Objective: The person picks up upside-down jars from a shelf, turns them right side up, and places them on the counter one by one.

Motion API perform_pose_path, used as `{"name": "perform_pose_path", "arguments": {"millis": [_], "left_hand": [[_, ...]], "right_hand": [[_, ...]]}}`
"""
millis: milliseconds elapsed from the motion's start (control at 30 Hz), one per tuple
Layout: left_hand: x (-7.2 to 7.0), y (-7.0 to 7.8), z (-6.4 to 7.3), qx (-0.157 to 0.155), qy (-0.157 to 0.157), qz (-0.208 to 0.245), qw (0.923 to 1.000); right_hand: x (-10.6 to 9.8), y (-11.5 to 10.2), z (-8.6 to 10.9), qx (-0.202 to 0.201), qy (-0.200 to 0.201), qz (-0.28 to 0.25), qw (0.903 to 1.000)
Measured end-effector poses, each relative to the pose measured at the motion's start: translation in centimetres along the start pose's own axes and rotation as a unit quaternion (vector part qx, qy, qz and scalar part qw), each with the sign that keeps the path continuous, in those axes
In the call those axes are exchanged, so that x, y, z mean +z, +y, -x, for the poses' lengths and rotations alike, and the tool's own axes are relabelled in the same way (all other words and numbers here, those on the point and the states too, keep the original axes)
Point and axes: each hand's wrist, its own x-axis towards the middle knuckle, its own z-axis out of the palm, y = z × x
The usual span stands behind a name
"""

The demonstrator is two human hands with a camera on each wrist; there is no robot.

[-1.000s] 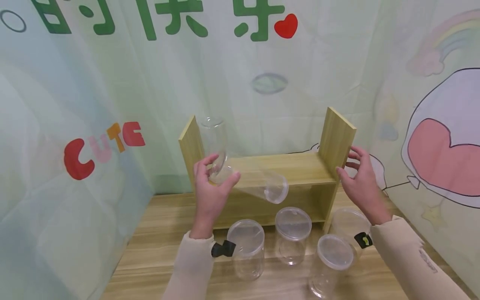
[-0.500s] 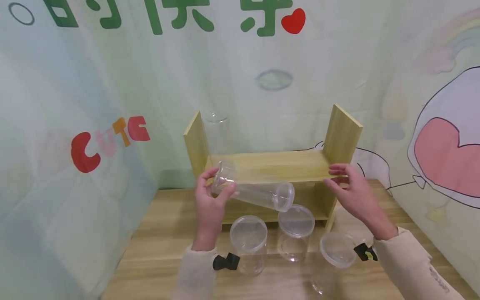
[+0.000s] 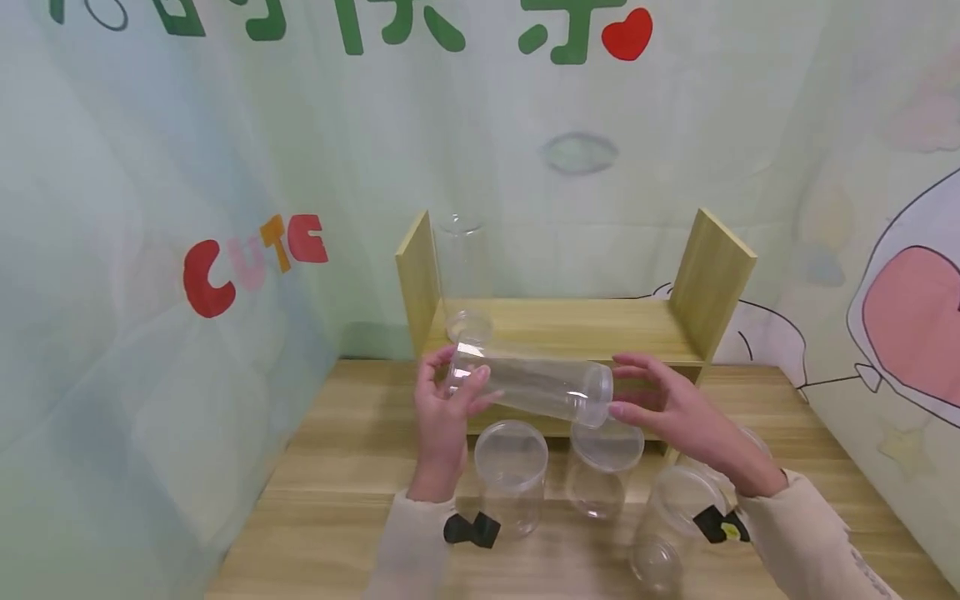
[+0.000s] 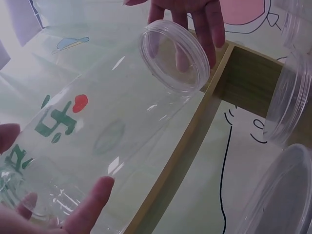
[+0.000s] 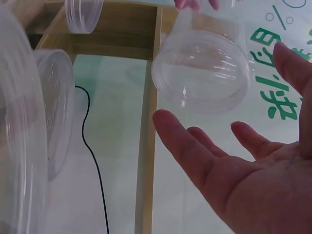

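My left hand (image 3: 442,421) grips a clear plastic jar (image 3: 528,385) near its base, thumb in front. The jar lies almost level, its lidded end (image 3: 597,397) pointing right. Close by that lid is my right hand (image 3: 678,417), fingers spread; the right wrist view shows its fingers (image 5: 183,141) relaxed, with a small gap to the jar end (image 5: 204,73). Behind the held jar, a similar clear jar (image 3: 463,267) stands upright at the left end of the wooden shelf's (image 3: 585,321) upper board.
In front of the shelf, several lidded clear jars stand on the wood-grain table (image 3: 315,467), among them a left one (image 3: 512,467), a middle one (image 3: 600,479) and a right one (image 3: 663,533). A printed curtain (image 3: 360,150) hangs behind.
The jar in my left hand has come down from the upright jar and turned closer to level. My right hand has left the shelf's right side panel and moved left to the lid.
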Motion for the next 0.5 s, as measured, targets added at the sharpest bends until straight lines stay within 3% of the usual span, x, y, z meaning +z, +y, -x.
{"name": "perform_pose_path", "arguments": {"millis": [167,500], "left_hand": [[-0.1,0.2,-0.1,-0.007,-0.002,0.025,0.9997],[-0.7,0.5,0.8,-0.022,0.001,0.034,0.9992]], "right_hand": [[0.9,0.0,-0.7,-0.015,-0.015,-0.037,0.9991],[1.6,-0.1,-0.7,-0.023,-0.007,-0.041,0.9988]]}}
